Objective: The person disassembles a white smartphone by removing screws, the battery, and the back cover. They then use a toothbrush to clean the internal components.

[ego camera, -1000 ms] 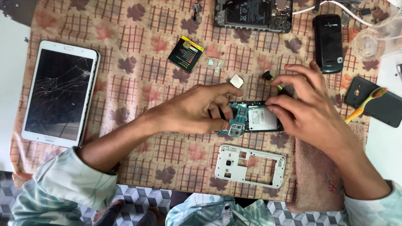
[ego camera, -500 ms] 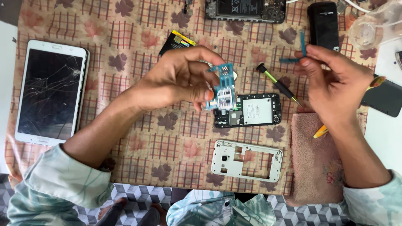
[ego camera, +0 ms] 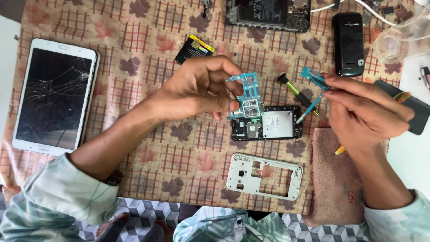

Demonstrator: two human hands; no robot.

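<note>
Nearest the front edge of the table lies a white phone frame [ego camera: 264, 175], with a pink cloth [ego camera: 333, 172] to its right. Behind them, the opened black phone body [ego camera: 267, 123] rests on the patterned tablecloth [ego camera: 148, 49]. Above it, the left hand [ego camera: 197, 89] pinches a blue circuit board [ego camera: 247, 95], while the right hand [ego camera: 365, 114] grips blue tweezers [ego camera: 313, 89]. Toward the left edge lies 1 cracked white tablet [ego camera: 54, 95]; near the far edge, a black handset [ego camera: 348, 42].

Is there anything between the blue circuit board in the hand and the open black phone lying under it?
Nothing visible. The left hand holds the circuit board just above the open black phone, with only air between them. The screwdriver lies off to the right, beside the phone's top edge.
</note>
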